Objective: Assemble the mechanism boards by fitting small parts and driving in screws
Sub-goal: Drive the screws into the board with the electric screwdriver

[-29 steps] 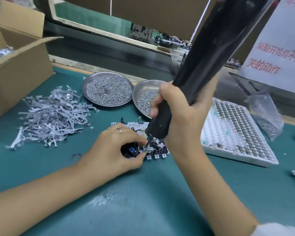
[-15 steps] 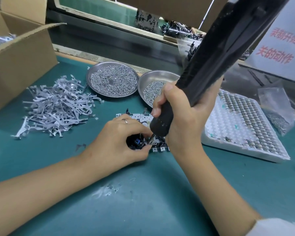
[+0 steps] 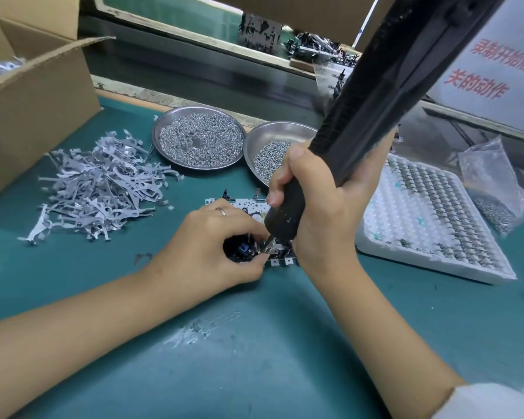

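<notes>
A white mechanism board [image 3: 248, 207] with black and blue parts lies on the green mat in the middle, mostly hidden under both hands. My left hand [image 3: 212, 252] curls over its near left end, thumb and fingers pinching the board around the blue part. My right hand [image 3: 324, 207] grips a long black electric screwdriver [image 3: 375, 95], which slants up to the right. Its tip meets the board right beside my left fingertips.
Two steel dishes of screws, one [image 3: 161, 128] left and one [image 3: 254, 137] right, stand behind the board. A heap of grey metal levers [image 3: 103, 182] lies at left beside an open cardboard box [image 3: 37, 95]. A white tray of small parts [image 3: 436, 219] and a plastic bag [image 3: 493, 182] sit at right.
Both hands stay on the board with the screwdriver tip at the same spot. Only the camera view has drifted slightly.
</notes>
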